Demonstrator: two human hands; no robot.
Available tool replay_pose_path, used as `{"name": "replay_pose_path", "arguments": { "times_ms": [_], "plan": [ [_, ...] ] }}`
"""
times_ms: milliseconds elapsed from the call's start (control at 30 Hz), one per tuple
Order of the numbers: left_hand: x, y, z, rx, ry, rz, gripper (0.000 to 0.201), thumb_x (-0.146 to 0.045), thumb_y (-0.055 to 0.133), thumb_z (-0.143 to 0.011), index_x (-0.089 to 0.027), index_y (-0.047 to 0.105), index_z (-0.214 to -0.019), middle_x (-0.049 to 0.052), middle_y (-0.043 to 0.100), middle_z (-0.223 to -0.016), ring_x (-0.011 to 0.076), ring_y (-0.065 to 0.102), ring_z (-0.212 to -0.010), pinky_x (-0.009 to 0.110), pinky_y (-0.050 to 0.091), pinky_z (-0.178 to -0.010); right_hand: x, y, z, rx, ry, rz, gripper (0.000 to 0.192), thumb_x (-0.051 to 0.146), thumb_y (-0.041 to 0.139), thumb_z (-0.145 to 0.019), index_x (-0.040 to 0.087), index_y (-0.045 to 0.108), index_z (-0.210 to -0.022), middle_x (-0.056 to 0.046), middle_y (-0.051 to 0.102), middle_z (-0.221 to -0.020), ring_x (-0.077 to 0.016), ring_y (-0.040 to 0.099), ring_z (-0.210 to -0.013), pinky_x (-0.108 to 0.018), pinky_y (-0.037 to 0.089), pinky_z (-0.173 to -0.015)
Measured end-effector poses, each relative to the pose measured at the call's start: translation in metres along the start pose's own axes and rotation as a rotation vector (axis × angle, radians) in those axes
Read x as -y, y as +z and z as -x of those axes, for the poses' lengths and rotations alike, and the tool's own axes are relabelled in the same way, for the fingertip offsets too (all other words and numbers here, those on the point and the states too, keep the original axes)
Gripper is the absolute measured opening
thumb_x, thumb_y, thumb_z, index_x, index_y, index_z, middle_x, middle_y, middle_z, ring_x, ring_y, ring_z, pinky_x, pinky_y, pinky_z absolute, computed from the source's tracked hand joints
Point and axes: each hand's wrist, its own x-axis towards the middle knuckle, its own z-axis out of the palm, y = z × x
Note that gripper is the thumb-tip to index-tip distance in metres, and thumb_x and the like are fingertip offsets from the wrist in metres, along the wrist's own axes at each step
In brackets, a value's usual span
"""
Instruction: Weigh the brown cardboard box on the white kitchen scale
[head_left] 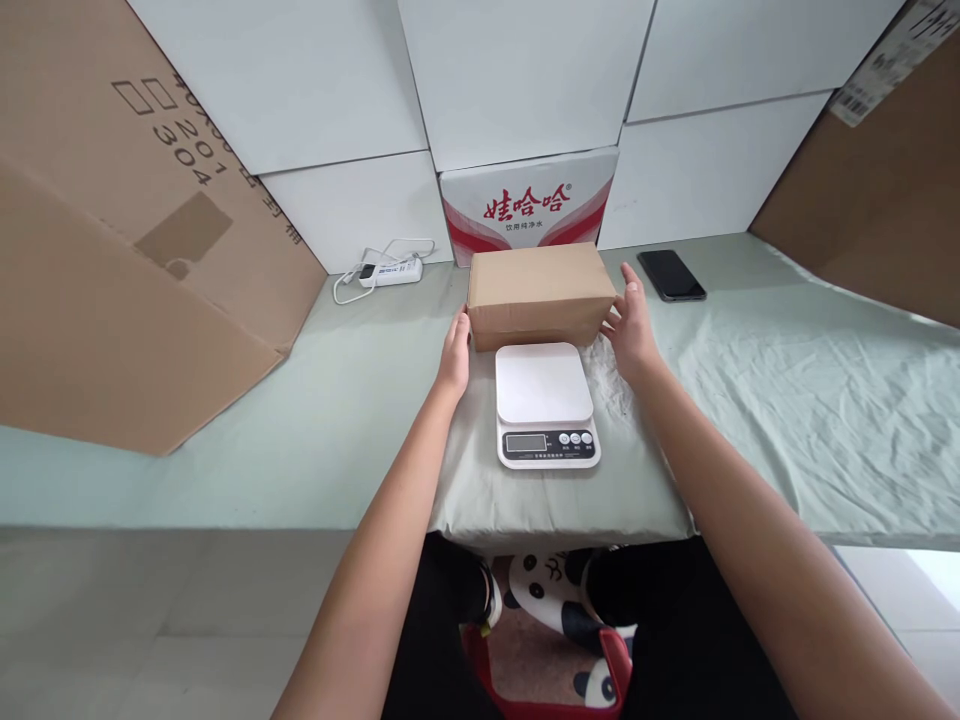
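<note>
A brown cardboard box (540, 280) sits between my two hands at the back of the table, just behind a kitchen scale. My left hand (456, 352) presses against the box's left side, its fingers partly hidden by the box edge. On the opposite side my right hand (631, 322) has its fingertips at the box's right end, the thumb pointing up. The white digital kitchen scale (543, 385) lies in front of the box, nothing on its platform and its display blank. Whether the box's underside touches the table is hidden.
A pale green cloth (360, 400) covers the table. At the back stand a printed carton (529, 205) and white boxes (337, 80). A power strip (391, 272) with a cable lies left, a phone (672, 275) right. Large cardboard pieces (112, 270) flank both sides.
</note>
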Motion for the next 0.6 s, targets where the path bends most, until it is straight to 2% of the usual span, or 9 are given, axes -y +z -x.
{"name": "replay_pose_path", "arguments": {
  "times_ms": [167, 300, 400, 600],
  "plan": [
    [-0.003, 0.002, 0.006, 0.033, 0.007, 0.019, 0.075, -0.075, 0.042, -0.109, -0.029, 0.059, -0.165, 0.002, 0.054, -0.181, 0.0295, 0.040, -0.175, 0.041, 0.038, -0.142, 0.006, -0.007, 0.011, -0.019, 0.089, 0.048, 0.084, 0.090, 0.044, -0.093, 0.053, 0.040, -0.168, 0.001, 0.060, -0.174, -0.0341, 0.068, -0.150, -0.062, 0.051, -0.130],
    [-0.004, 0.006, 0.009, 0.029, -0.014, 0.003, 0.072, -0.075, 0.044, -0.109, -0.030, 0.063, -0.162, 0.002, 0.060, -0.176, 0.0302, 0.043, -0.173, 0.042, 0.039, -0.142, 0.012, -0.003, 0.018, 0.046, 0.093, 0.047, 0.080, 0.089, 0.048, -0.093, 0.057, 0.043, -0.166, 0.006, 0.060, -0.174, -0.0319, 0.072, -0.141, -0.055, 0.064, -0.115],
    [-0.004, 0.006, 0.010, 0.019, -0.020, 0.010, 0.068, -0.070, 0.045, -0.110, -0.031, 0.062, -0.163, 0.000, 0.059, -0.177, 0.0285, 0.042, -0.174, 0.042, 0.034, -0.144, 0.015, 0.001, 0.021, 0.070, 0.084, 0.042, 0.079, 0.086, 0.050, -0.094, 0.057, 0.043, -0.167, 0.008, 0.056, -0.177, -0.0296, 0.073, -0.138, -0.049, 0.069, -0.106],
    [-0.004, 0.006, 0.012, 0.000, -0.046, -0.013, 0.069, -0.069, 0.044, -0.111, -0.031, 0.059, -0.166, -0.001, 0.051, -0.182, 0.0262, 0.036, -0.177, 0.041, 0.029, -0.146, 0.017, 0.008, 0.017, 0.021, 0.107, 0.027, 0.074, 0.078, 0.053, -0.096, 0.056, 0.045, -0.166, 0.007, 0.057, -0.176, -0.0268, 0.075, -0.134, -0.044, 0.070, -0.104]
  ]
}}
